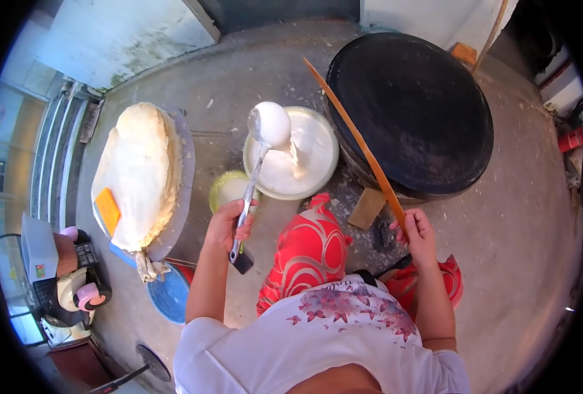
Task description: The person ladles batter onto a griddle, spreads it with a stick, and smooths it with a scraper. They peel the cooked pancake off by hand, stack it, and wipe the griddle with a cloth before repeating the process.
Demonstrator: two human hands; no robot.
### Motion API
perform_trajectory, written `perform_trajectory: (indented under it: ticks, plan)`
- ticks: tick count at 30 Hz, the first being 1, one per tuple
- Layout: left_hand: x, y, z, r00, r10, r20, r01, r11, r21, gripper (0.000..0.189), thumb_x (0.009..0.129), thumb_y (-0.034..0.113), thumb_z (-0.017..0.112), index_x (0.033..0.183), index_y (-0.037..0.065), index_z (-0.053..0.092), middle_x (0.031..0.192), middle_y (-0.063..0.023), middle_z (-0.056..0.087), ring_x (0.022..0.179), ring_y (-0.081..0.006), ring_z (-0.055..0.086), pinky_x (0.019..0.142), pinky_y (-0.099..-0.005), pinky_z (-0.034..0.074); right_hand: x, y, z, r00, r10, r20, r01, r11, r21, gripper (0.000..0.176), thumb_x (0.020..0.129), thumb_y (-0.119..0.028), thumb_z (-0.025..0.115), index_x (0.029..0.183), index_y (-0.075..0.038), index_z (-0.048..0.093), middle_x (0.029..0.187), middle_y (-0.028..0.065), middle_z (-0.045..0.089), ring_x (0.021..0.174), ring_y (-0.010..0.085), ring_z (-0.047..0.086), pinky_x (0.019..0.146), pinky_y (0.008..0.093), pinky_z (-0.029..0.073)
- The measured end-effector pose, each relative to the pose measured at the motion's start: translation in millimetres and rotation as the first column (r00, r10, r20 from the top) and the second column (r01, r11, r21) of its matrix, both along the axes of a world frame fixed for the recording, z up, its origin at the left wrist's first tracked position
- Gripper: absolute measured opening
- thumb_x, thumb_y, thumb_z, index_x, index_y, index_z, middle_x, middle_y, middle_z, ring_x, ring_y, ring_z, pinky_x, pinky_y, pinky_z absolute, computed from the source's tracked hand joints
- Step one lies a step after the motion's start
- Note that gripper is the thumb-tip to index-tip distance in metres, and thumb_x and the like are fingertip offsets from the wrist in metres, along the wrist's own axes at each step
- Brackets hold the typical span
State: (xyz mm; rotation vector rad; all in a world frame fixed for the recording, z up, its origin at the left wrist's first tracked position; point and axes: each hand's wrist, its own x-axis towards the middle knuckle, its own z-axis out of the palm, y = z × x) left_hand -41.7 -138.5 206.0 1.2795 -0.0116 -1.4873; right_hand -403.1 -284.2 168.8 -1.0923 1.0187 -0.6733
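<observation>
My left hand [228,222] grips the handle of a metal ladle [270,124], whose bowl is full of white batter and hangs over a white basin of batter [318,154]. A string of batter drips from the ladle into the basin. My right hand [417,231] holds the lower end of a long thin orange wooden stick [360,146], which slants up to the left across the rim of a big round black griddle [413,111]. I sit on the concrete floor, knees in red patterned cloth.
A tall stack of pale thin pancakes [139,172] with an orange scraper [107,209] lies on a tray at the left. A small yellow-green bowl [226,189] stands beside the basin. A tan block [366,208] lies by the griddle. A blue stool [169,293] and clutter sit lower left.
</observation>
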Motion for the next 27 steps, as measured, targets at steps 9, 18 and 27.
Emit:
perform_trajectory:
  ticks: [9, 18, 27]
  plan:
    - [-3, -5, 22, 0.996, 0.001, 0.091, 0.013, 0.988, -0.152, 0.032, 0.088, 0.024, 0.048, 0.106, -0.002, 0.048, 0.058, -0.0065, 0.048, 0.040, -0.0085, 0.037, 0.033, -0.0206, 0.028, -4, 1, 11, 0.999, -0.032, -0.011, 0.033, 0.992, 0.124, 0.024, 0.081, -0.005, 0.059, 0.102, -0.005, 0.049, 0.085, -0.0007, 0.057, 0.062, 0.0035, 0.047, 0.053, 0.0160, 0.036]
    - [-8, -28, -147, 0.989, 0.041, -0.142, -0.005, 0.970, 0.243, 0.025, 0.089, 0.023, 0.042, 0.101, 0.002, 0.047, 0.059, -0.0035, 0.043, 0.041, -0.0079, 0.033, 0.034, -0.0199, 0.027, -7, 2, 2, 1.000, 0.023, 0.002, -0.023, 0.984, 0.175, 0.020, 0.082, -0.005, 0.057, 0.100, -0.003, 0.049, 0.072, 0.0003, 0.055, 0.059, 0.0056, 0.048, 0.054, 0.0178, 0.038]
    - [1, 26, -84, 0.994, 0.083, -0.072, -0.066, 0.975, 0.211, 0.020, 0.087, 0.019, 0.043, 0.095, 0.001, 0.047, 0.059, -0.0064, 0.046, 0.040, -0.0095, 0.035, 0.033, -0.0213, 0.026, -13, 5, -10, 0.992, 0.047, -0.119, -0.034, 0.993, 0.110, 0.016, 0.087, -0.010, 0.051, 0.100, -0.002, 0.052, 0.071, -0.0003, 0.055, 0.063, 0.0063, 0.049, 0.059, 0.0190, 0.039]
